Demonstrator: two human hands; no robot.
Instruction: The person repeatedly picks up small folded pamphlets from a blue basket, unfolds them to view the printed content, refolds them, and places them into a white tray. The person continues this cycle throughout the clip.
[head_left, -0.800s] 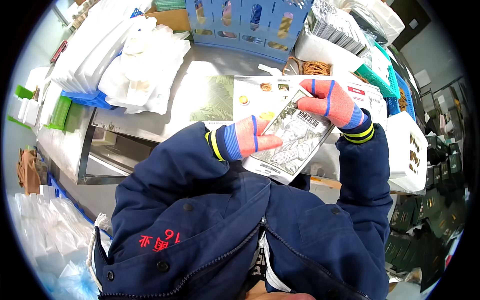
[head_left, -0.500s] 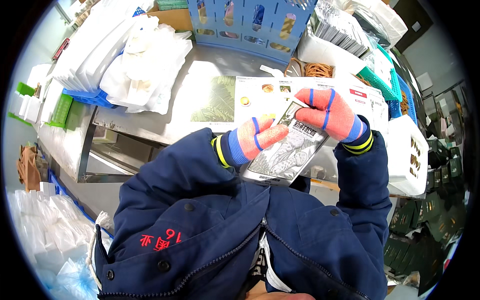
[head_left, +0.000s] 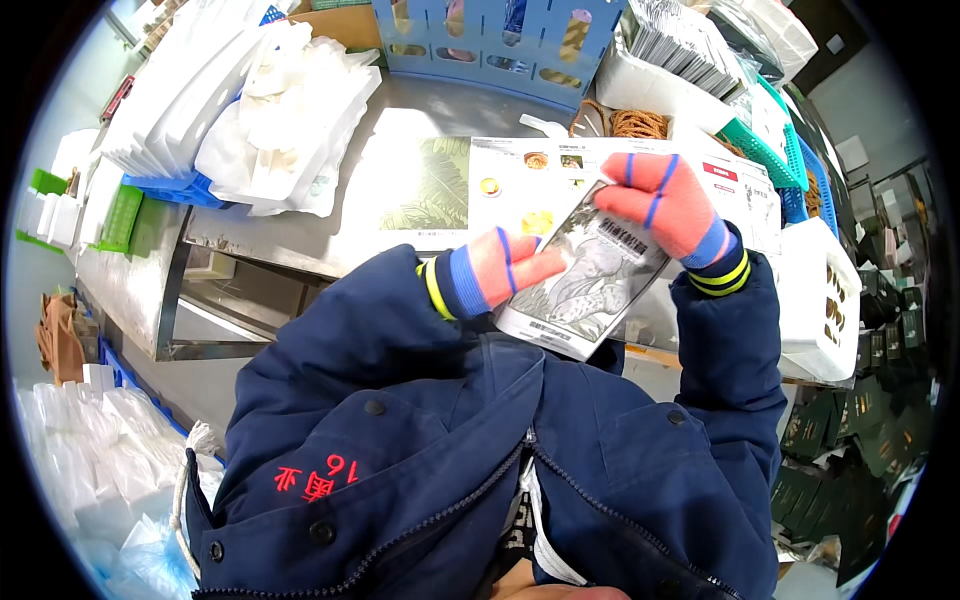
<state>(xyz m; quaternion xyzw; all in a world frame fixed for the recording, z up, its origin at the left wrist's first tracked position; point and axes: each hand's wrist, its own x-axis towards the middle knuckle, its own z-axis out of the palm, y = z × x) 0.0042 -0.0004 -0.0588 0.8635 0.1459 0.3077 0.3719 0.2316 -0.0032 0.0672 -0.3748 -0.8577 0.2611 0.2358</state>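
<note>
Package tipped back up and swung slightly; both gloved hands still on it.
Flat rectangular white package with grey-green illustrated front (head_left: 590,290): lower edge sat lower and front looked more foreshortened half a second ago; now the front faces the head camera more squarely. Left hand in coral knit glove with blue stripes (head_left: 497,268) drew back a touch; holds the left edge, one digit across the front, the rest hidden. Right hand in matching glove (head_left: 665,205) grips the upper right corner. Package is slanted at the near edge of the grey metal table (head_left: 300,245), before the large white printed sheet with green leaf panel (head_left: 430,190). Means: same piece in hand, not set down.
</note>
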